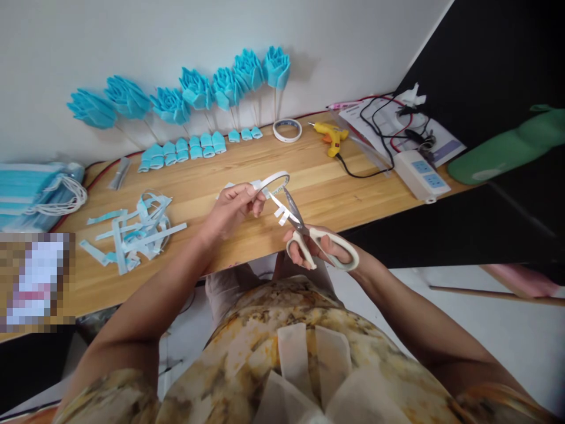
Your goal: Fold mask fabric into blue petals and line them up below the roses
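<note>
My left hand pinches a thin roll of white tape above the front part of the wooden table. In my right hand are scissors with cream handles, my fingers through the loops. The blades point up and to the left, just under the tape roll. Small white tape pieces hang beside the blades. Blue flowers on sticks lean against the wall, and several short blue rolled pieces stand in a row in front of them.
On the wooden table lie cut blue and white strips, another tape roll, a yellow glue gun with a black cord, a power strip and papers. A green bottle is at the right, blue face masks at the left.
</note>
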`<state>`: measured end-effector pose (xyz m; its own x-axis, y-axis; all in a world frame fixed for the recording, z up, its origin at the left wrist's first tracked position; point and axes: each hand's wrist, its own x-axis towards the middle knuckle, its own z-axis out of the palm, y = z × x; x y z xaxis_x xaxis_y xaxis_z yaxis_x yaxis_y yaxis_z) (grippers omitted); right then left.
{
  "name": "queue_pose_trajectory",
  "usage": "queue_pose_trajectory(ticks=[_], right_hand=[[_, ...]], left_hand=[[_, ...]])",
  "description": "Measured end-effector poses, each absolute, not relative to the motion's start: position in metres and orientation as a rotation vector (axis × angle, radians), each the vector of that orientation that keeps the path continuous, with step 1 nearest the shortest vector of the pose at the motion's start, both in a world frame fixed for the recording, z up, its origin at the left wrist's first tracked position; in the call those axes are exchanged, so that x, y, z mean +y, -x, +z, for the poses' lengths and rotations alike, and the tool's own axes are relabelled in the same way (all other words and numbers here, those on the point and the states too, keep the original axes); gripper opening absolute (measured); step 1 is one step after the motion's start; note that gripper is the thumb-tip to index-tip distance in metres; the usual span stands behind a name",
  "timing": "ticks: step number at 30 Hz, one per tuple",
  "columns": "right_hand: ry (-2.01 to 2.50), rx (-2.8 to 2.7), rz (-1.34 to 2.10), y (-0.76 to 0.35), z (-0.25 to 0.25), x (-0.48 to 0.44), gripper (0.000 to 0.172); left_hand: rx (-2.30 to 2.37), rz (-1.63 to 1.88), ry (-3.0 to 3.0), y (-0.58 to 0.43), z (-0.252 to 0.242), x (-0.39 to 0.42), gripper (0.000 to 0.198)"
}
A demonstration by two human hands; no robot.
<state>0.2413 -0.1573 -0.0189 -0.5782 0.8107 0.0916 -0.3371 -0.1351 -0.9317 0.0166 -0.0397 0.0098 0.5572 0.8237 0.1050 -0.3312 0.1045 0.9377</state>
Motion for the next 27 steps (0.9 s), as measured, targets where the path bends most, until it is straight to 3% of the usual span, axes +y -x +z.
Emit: queue_pose_trajectory(ticks=[27], right_hand=[[0.523, -1.263, 1.793, -0.224, -0.018, -0.144, 0.066]], left_hand=[[0.514, 0.835, -1.355, -0.014, 0.001, -0.040, 0.049]])
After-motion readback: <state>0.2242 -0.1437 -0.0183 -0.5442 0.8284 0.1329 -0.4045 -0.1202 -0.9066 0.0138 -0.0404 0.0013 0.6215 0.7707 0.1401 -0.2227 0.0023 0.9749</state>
